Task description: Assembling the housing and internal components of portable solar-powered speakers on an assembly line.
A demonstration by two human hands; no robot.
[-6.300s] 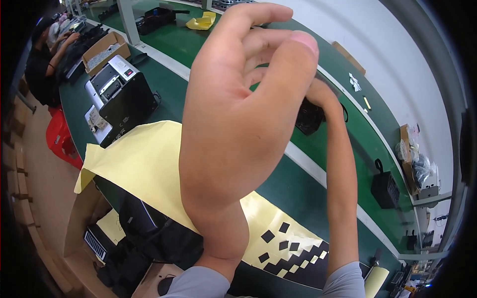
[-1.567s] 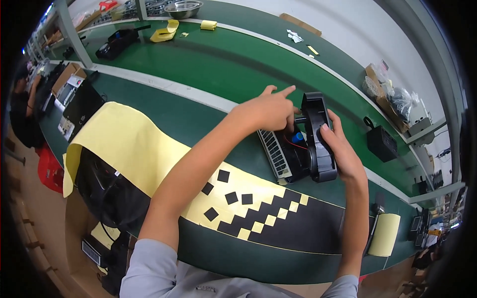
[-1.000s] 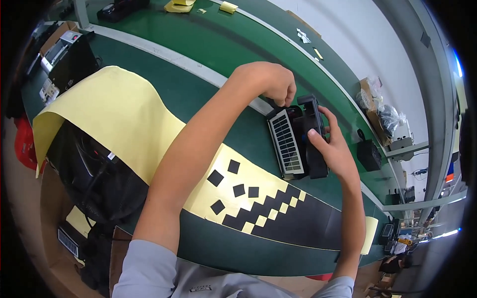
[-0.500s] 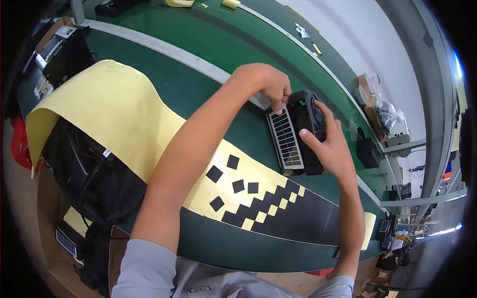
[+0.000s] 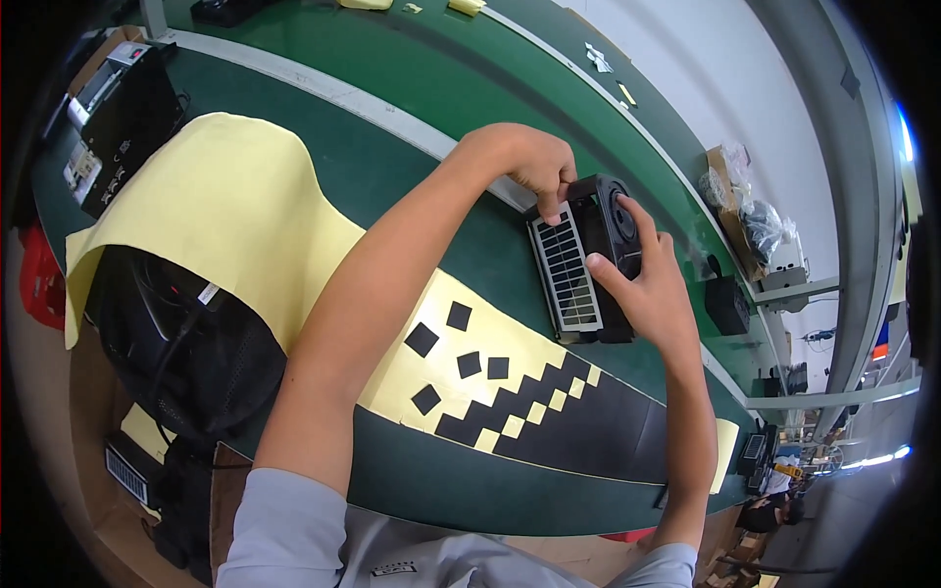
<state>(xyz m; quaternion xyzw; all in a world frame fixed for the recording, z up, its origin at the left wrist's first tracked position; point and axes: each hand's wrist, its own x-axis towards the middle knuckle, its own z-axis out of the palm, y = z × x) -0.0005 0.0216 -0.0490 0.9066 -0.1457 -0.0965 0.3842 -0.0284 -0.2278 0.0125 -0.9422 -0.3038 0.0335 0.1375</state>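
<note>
A black boxy device with a round speaker-like part [image 5: 619, 223] stands on the green bench in front of me. A small white-framed solar panel [image 5: 569, 274] tilts against its left side. My left hand [image 5: 542, 165] is curled at the panel's upper end, fingers closed on its edge, with one fingertip on its face. My right hand [image 5: 652, 294] grips the device from the right, thumb on the near side and fingers on the round part. Just nearer lies a yellow sheet [image 5: 392, 392] with black diamond pieces and a black zigzag-edged section.
The yellow sheet drapes leftward over a large black mesh-covered item [image 5: 186, 343]. In a carton at lower left sits another panelled device [image 5: 127, 475]. A black machine [image 5: 132, 127] stands far left. Bagged parts [image 5: 765, 225] and a black box [image 5: 726, 304] are at right.
Both hands keep nearly the same hold on the device and panel. The view has shifted slightly, and the draped yellow sheet at left sits a little differently.
</note>
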